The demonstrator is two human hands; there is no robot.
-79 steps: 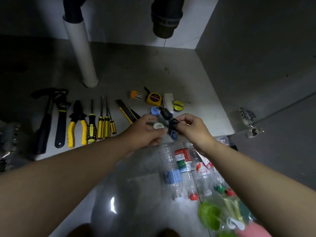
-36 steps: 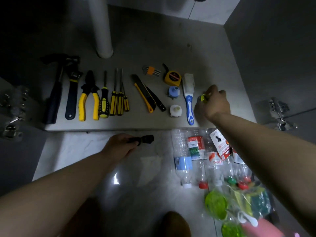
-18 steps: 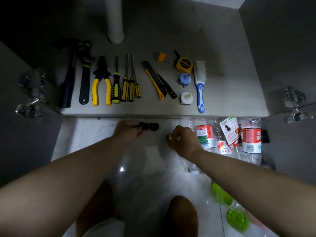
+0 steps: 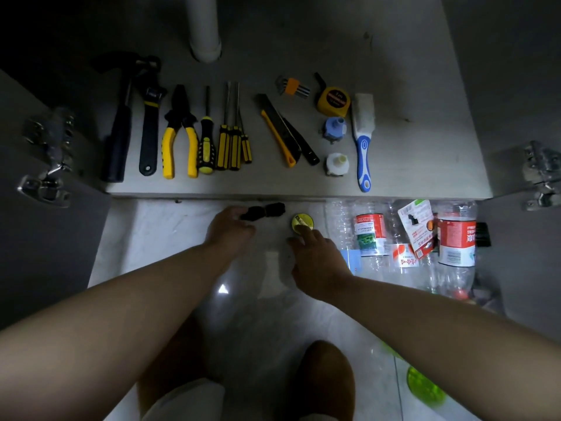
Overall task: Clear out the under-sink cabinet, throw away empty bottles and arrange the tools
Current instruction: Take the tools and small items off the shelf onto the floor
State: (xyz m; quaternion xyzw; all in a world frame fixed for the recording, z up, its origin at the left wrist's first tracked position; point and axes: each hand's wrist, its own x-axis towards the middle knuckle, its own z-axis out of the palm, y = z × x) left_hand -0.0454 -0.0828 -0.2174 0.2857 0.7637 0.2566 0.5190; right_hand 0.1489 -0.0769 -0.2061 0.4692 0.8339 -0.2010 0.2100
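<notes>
Tools lie in a row on the cabinet floor [image 4: 425, 165]: hammer [image 4: 118, 123], wrench [image 4: 150, 126], yellow pliers [image 4: 179, 132], screwdrivers [image 4: 230, 138], utility knives [image 4: 285, 135], hex keys [image 4: 293, 86], tape measure [image 4: 334, 100] and a blue-handled brush [image 4: 362, 138]. On the tiled floor in front, my left hand [image 4: 230, 226] holds one end of a small black object [image 4: 267, 210]. My right hand [image 4: 315, 256] has its fingers extended, one fingertip touching a round yellow tin [image 4: 302, 220] that lies on the tile. Empty plastic bottles [image 4: 370, 238] lie to the right.
A white drain pipe [image 4: 203, 25] stands at the cabinet's back. A blue fitting [image 4: 334, 129] and a white fitting [image 4: 335, 164] sit beside the brush. Door hinges flank the opening, one on the left [image 4: 45, 165] and one on the right [image 4: 543, 174]. A green object [image 4: 425, 387] lies bottom right.
My right hand took the yellow tin from the cabinet's right side, brought it down to the tile and now only touches it. My left hand lowered the black object to the floor.
</notes>
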